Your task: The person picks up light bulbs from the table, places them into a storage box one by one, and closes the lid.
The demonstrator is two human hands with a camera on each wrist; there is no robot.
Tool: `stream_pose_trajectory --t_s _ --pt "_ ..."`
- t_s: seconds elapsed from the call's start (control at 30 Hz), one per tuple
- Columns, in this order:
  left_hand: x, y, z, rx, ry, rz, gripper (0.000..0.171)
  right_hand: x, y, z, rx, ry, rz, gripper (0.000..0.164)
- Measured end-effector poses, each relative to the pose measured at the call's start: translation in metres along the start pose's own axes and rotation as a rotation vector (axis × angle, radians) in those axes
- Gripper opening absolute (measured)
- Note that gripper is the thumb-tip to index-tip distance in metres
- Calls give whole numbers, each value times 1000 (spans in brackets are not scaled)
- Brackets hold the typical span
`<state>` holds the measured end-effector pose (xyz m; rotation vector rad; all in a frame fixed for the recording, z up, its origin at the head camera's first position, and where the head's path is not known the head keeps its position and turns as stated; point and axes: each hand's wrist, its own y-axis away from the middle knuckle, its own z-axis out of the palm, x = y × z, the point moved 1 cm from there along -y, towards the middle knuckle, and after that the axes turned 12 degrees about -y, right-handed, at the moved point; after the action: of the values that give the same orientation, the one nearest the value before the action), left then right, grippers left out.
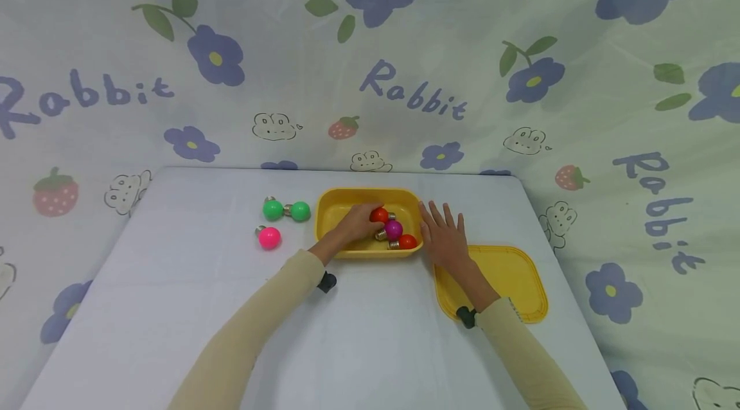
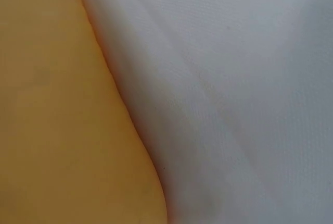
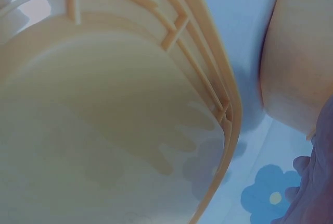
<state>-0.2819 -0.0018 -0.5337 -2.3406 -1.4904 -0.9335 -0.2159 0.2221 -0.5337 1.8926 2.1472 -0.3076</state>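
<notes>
In the head view, my left hand (image 1: 360, 222) reaches over the near left side of a yellow plastic box (image 1: 332, 217). Its thumb and fingers are around a red light bulb (image 1: 379, 214) inside. A purple bulb (image 1: 394, 229) and another red bulb (image 1: 407, 241) lie beside it, near the box's right end. My right hand (image 1: 444, 236) has its fingers straight and spread, against the box's right rim. The right wrist view catches part of that hand (image 3: 315, 174) by the box wall (image 3: 296, 52). Only the box's outer wall (image 2: 67, 109) and cloth fill the left wrist view.
Left of the box, two green bulbs (image 1: 300, 211) and a pink bulb (image 1: 269, 238) lie on the white table (image 1: 370, 333). A flat yellow lid (image 1: 511, 281) lies partly under my right forearm. Behind the table hangs a flowered cloth (image 1: 277, 76).
</notes>
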Motion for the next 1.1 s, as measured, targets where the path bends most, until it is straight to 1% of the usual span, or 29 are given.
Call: stream_pose_trajectory --t_s 0.2,0.33,0.47,0.6,0.77,0.9,1.0,1.1 --pt "1 1 -3 -16 7 -15 57 1 -1 2 8 1 -1 60" --pt "2 4 -8 -2 32 -14 57 3 -2 5 19 2 -6 59" --pt "2 9 -16 24 68 17 55 3 -2 6 19 -4 -10 59" --pt "5 17 -28 63 83 61 56 3 -1 4 17 -18 -11 59" --pt "9 29 -46 130 74 116 56 3 -1 5 22 -15 -12 59" --pt "12 43 -64 198 51 161 57 4 -1 5 30 -8 -17 59" --pt "9 57 -78 245 40 161 57 4 -1 5 32 -11 -21 59" --pt "-1 70 -89 290 38 140 56 4 -1 5 35 -17 -21 59"
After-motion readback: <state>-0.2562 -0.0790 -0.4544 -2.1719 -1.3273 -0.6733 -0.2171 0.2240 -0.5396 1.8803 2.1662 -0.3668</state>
